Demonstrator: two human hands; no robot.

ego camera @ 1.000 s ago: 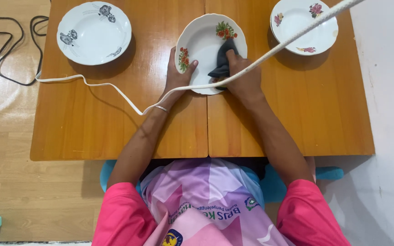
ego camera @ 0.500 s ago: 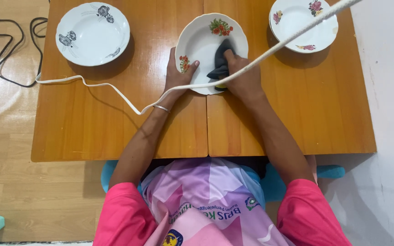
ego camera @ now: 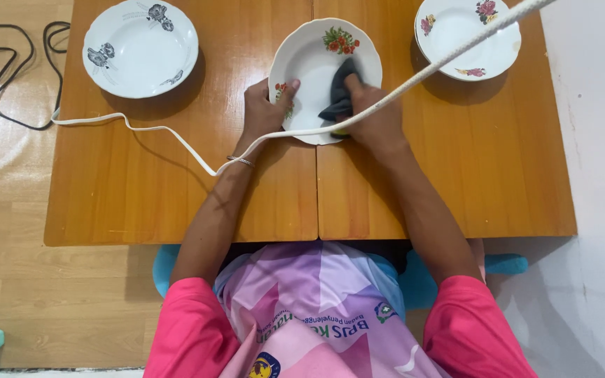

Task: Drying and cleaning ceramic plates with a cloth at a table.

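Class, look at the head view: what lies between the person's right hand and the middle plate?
A dark cloth, pressed by the right hand onto the middle plate, in the head view.

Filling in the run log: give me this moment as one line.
left hand: steadies middle plate at rim | right hand: presses dark cloth on plate | white cord lies across table

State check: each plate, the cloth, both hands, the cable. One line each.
middle plate: flat on table, steadied at its left rim
dark cloth: bunched, pressed onto the middle plate
left hand: grip on the plate rim
right hand: closed on the cloth
left plate: flat, untouched
right plate: flat, untouched
white cable: slack across table
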